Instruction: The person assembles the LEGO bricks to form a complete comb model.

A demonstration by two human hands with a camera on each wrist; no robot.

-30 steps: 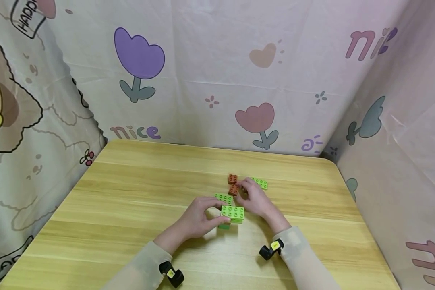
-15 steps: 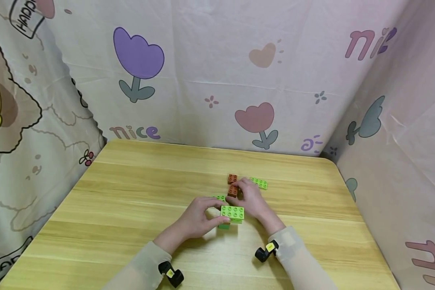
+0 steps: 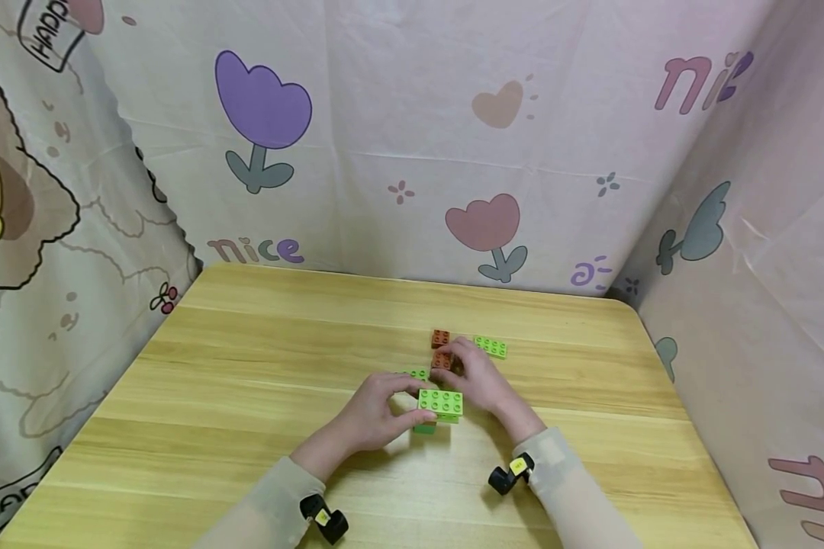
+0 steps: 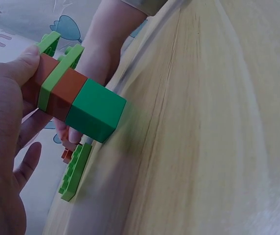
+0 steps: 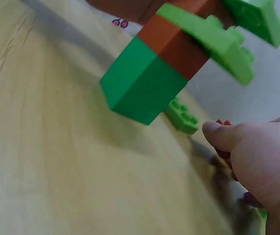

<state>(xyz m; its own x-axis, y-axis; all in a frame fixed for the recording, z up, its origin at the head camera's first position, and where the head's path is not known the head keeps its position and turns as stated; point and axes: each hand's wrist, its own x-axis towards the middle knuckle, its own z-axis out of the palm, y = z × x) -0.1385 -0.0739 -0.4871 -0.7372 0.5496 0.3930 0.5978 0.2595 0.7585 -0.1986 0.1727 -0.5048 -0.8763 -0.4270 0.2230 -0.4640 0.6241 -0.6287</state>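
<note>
My left hand [image 3: 371, 415] grips the top of a stack of toy building bricks [image 3: 441, 402] and holds it upright. In the left wrist view the stack has a dark green block [image 4: 96, 110] at its bottom, then brown bricks alternating with light green plates. Beyond the stack, my right hand [image 3: 479, 377] pinches a small brown brick [image 3: 442, 360] between thumb and index finger, low at the table. A light green plate [image 4: 75, 171] lies just left of that brick, partly hidden by the left fingers in the head view.
Another brown brick [image 3: 441, 338] lies just behind the pinched one. A second loose light green plate [image 3: 490, 347] is to the right, behind the right hand. The wooden table [image 3: 247, 343] meets a printed cloth [image 3: 384, 114] at its back edge.
My right hand has shifted slightly left and closed its fingers on the brown brick. The nearer loose light green plate has slid a little left. The left hand and stack stay put.
</note>
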